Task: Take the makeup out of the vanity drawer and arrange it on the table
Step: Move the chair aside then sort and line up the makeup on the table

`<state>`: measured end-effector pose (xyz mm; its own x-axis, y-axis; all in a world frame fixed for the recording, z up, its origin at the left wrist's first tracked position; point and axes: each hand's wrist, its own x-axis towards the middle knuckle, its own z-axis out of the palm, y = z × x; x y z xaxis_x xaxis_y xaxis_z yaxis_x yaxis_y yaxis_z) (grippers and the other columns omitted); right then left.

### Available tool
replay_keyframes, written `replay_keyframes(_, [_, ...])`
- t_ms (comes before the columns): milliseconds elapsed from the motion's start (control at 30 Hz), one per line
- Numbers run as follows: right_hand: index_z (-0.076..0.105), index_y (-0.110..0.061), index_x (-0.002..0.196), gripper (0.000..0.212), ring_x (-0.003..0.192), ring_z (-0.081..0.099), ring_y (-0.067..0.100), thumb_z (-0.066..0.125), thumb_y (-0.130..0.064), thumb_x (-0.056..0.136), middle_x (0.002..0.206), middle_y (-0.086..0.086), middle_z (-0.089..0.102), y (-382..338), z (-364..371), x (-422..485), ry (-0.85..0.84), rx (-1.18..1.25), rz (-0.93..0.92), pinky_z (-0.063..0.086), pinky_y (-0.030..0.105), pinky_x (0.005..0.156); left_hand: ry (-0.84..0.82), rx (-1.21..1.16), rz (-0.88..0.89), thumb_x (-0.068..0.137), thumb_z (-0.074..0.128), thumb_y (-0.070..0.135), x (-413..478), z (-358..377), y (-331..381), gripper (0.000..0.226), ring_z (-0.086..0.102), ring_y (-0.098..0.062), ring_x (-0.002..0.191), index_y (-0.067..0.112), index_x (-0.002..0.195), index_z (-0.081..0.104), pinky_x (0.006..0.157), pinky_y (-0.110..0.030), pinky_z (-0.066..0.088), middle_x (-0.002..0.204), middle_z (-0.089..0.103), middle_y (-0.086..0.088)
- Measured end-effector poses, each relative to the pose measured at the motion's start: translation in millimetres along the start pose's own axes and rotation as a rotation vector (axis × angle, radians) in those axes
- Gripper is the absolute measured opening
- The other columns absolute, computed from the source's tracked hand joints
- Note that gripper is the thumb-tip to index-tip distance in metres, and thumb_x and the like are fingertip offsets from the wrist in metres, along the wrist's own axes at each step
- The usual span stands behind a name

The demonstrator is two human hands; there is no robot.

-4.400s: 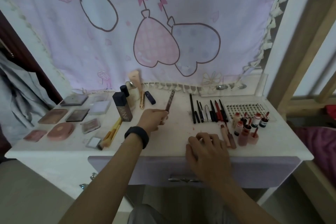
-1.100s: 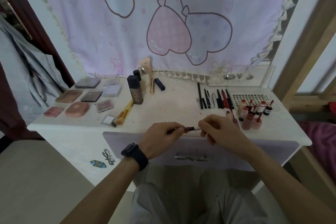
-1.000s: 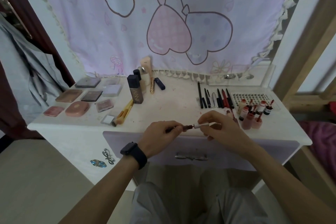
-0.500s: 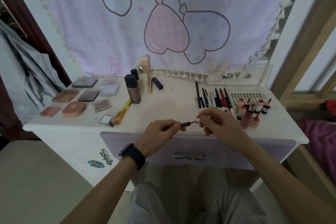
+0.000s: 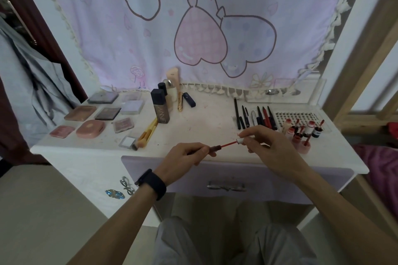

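Observation:
My left hand (image 5: pixel 187 154) grips a slim dark lip gloss tube (image 5: pixel 215 148) above the vanity table's front edge (image 5: pixel 90 150). My right hand (image 5: pixel 269 146) pinches its white cap (image 5: pixel 240 140), and the red wand (image 5: pixel 228 144) is drawn partly out of the tube. The lilac drawer (image 5: pixel 183 175) below my hands is closed. Palettes and compacts (image 5: pixel 90 128) lie at the left. A dark foundation bottle (image 5: pixel 160 108) stands at the middle back. A row of pencils (image 5: pixel 255 117) and small lip tint bottles (image 5: pixel 301 133) sit at the right.
Yellow-handled brushes (image 5: pixel 147 132) lie beside a small clear square case (image 5: pixel 127 142). A dotted sheet (image 5: pixel 295 117) lies behind the tints. A pink curtain (image 5: pixel 193 28) hangs behind the table, a wooden frame (image 5: pixel 361 49) stands right, grey clothing (image 5: pixel 25 75) hangs left.
The tube was brought from the tabletop to the front edge, and my right hand took its cap. Over the last second the cap and wand have slid out to the right.

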<state>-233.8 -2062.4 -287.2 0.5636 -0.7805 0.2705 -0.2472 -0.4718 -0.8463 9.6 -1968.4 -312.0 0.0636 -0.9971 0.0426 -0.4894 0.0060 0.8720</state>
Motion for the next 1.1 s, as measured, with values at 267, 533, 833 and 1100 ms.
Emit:
replay_keyframes(267, [0.067, -0.036, 0.098, 0.021, 0.085, 0.066, 0.005, 0.061, -0.016, 0.098, 0.093, -0.024, 0.070, -5.3, -4.3, -1.5, 0.026, -0.011, -0.036, 0.052, 0.015, 0.078, -0.006, 0.015, 0.011, 0.101, 0.047, 0.045, -0.5, -6.8, -0.9, 0.030, 0.048, 0.001, 0.066, 0.037, 0.101, 0.076, 0.071, -0.024, 0.036, 0.068, 0.060, 0.019])
replay_keyframes(533, [0.067, -0.039, 0.099, 0.021, 0.088, 0.067, 0.007, 0.063, -0.018, 0.097, 0.094, -0.024, 0.070, -4.8, -8.8, -2.6, 0.048, -0.025, -0.034, 0.055, 0.022, 0.081, -0.008, 0.024, 0.010, 0.101, 0.047, 0.042, -1.6, -9.0, 3.1, 0.029, 0.048, 0.001, 0.067, 0.036, 0.101, 0.076, 0.072, -0.024, 0.038, 0.071, 0.062, 0.020])
replay_keyframes(833, [0.067, -0.042, 0.096, 0.025, 0.088, 0.068, 0.002, 0.063, -0.017, 0.097, 0.095, -0.025, 0.070, -6.6, -21.4, -7.0, 0.137, -0.021, -0.039, 0.051, 0.012, 0.072, 0.015, 0.015, 0.007, 0.099, 0.046, 0.044, -0.5, -19.2, 2.9, 0.030, 0.047, -0.001, 0.065, 0.040, 0.099, 0.076, 0.069, -0.023, 0.036, 0.065, 0.054, 0.012])
replay_keyframes(1100, [0.075, -0.033, 0.098, 0.016, 0.076, 0.073, 0.008, 0.065, -0.020, 0.097, 0.089, -0.009, 0.077, 2.5, -22.0, -23.4, 0.516, 0.350, 0.062, 0.055, 0.014, 0.063, 0.173, -0.222, -0.065, 0.105, 0.046, 0.023, 9.0, -8.4, 6.4, 0.027, 0.046, -0.002, 0.056, 0.015, 0.107, 0.072, 0.054, -0.012, 0.037, 0.076, 0.062, 0.001])
